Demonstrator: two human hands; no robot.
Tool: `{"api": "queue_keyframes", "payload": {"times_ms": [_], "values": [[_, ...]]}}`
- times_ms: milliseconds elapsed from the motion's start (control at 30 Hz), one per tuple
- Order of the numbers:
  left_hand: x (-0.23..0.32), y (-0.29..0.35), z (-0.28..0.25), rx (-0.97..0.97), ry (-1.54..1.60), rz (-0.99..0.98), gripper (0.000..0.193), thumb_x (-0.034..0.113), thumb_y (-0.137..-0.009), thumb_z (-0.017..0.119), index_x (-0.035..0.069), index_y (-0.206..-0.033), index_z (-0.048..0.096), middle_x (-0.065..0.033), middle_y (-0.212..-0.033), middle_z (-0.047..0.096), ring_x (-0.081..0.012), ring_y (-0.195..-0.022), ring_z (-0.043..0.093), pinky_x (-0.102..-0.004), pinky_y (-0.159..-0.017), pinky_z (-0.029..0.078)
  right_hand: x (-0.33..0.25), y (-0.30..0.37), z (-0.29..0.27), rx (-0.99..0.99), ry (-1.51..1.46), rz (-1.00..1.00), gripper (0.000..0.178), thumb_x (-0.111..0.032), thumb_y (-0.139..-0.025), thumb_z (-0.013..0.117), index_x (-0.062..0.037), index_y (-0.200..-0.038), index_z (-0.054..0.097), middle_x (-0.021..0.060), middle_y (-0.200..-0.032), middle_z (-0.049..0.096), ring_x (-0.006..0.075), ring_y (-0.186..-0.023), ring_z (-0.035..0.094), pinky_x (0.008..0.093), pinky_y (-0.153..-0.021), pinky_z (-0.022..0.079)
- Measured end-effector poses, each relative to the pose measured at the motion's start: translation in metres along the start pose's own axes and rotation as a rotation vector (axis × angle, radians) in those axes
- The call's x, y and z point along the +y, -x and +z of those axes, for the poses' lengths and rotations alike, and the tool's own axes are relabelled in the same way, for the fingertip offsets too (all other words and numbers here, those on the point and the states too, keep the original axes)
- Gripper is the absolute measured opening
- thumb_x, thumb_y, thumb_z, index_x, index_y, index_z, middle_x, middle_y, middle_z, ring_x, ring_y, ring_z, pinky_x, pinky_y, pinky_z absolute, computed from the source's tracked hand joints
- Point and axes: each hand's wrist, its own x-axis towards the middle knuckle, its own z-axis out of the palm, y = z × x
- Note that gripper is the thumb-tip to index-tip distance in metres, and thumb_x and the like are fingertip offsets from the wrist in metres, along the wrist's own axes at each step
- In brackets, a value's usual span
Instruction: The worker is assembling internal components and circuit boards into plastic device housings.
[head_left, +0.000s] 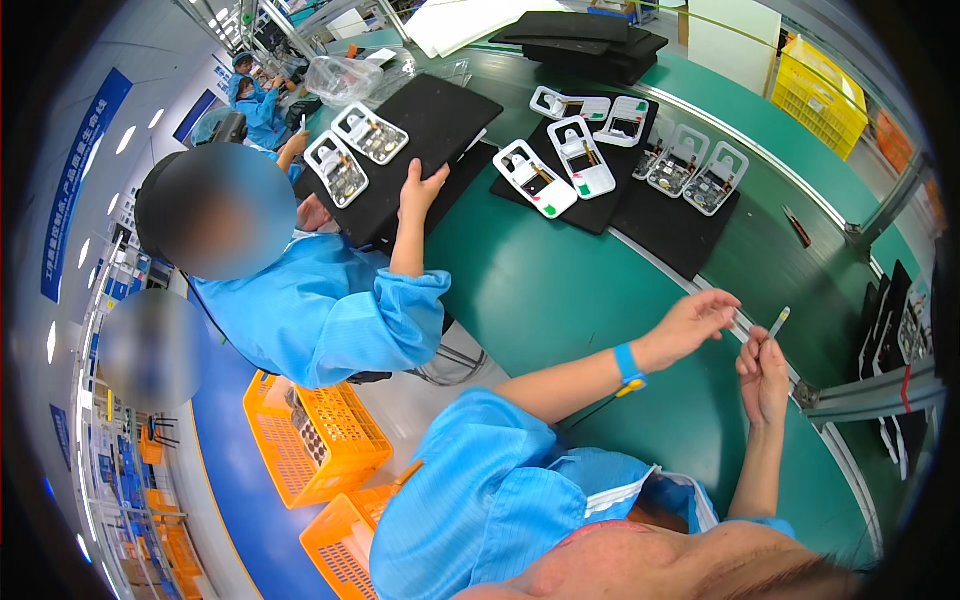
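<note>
My left hand [690, 325], with a blue wrist strap [628, 367] on its wrist, is held over the green table at the right. Its fingers are bent together near a thin whitish piece [741, 324]; whether they grip it is too small to tell. Close beside it, my right hand [764, 380] pinches a short, slim whitish stick with a yellowish part [780, 321], pointing up. The exact kind of stick does not show. Beyond my hands, white-framed device housings [582, 158] lie on black foam sheets [675, 228], some with green and red marks.
To my left a co-worker in a blue smock holds a black board [430, 112] carrying two white housings [369, 133]. Tweezers [797, 227] lie on the far side. A metal frame post [870, 400] stands at right. Orange crates [310, 440] sit below the table.
</note>
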Motion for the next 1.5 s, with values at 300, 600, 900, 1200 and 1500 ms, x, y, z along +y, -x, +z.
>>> {"api": "queue_keyframes", "payload": {"times_ms": [300, 600, 900, 1200, 1500], "values": [[0.043, 0.174, -0.019, 0.115, -0.282, -0.101, 0.024, 0.018, -0.098, 0.055, 0.001, -0.114, 0.061, -0.0084, -0.11, 0.064, -0.0169, -0.104, 0.06, -0.0306, -0.09, 0.048, -0.044, 0.016, 0.047, -0.037, 0.196, -0.06, 0.017, -0.021, -0.101, 0.05, -0.0046, -0.104, 0.051, -0.0049, -0.069, 0.033, 0.0043, -0.059, 0.028, 0.0204, -0.051, 0.023], [0.023, 0.233, -0.04, 0.315, -0.208, -0.094, 0.017, 0.006, -0.092, 0.062, 0.002, -0.109, 0.063, -0.0054, -0.108, 0.065, -0.0129, -0.104, 0.059, -0.0271, -0.091, 0.045, -0.051, 0.041, 0.026, 0.077, 0.229, -0.045, 0.018, -0.023, -0.099, 0.054, -0.0068, -0.091, 0.052, -0.0095, -0.057, 0.027, 0.0025, -0.047, 0.022, 0.0216, -0.043, 0.016], [0.027, 0.204, -0.019, 0.216, -0.264, -0.113, 0.016, 0.003, -0.092, 0.06, 0.0, -0.108, 0.062, -0.0049, -0.108, 0.063, -0.0129, -0.103, 0.058, -0.0265, -0.092, 0.045, -0.07, 0.088, -0.005, 0.255, 0.248, -0.089, 0.015, -0.021, -0.097, 0.057, -0.0055, -0.098, 0.057, -0.0101, -0.056, 0.027, 0.0018, -0.046, 0.022, 0.021, -0.042, 0.016], [0.008, 0.194, -0.018, 0.096, -0.268, -0.159, 0.016, 0.002, -0.092, 0.06, 0.0, -0.107, 0.063, -0.0058, -0.109, 0.063, -0.0132, -0.103, 0.058, -0.0266, -0.09, 0.045, -0.063, 0.12, -0.033, 0.403, 0.222, -0.101, 0.015, -0.021, -0.096, 0.058, -0.0057, -0.099, 0.058, -0.0105, -0.057, 0.027, 0.002, -0.046, 0.023, 0.0209, -0.043, 0.017], [0.017, 0.176, -0.019, 0.174, -0.331, -0.17, 0.017, 0.003, -0.093, 0.058, -0.003, -0.109, 0.061, -0.0121, -0.106, 0.065, -0.0165, -0.098, 0.062, -0.0291, -0.087, 0.049, -0.055, 0.118, -0.03, 0.43, 0.226, -0.045, 0.022, -0.024, -0.097, 0.059, -0.0029, -0.101, 0.058, -0.01, -0.058, 0.03, 0.0023, -0.046, 0.024, 0.0217, -0.043, 0.017]]}}
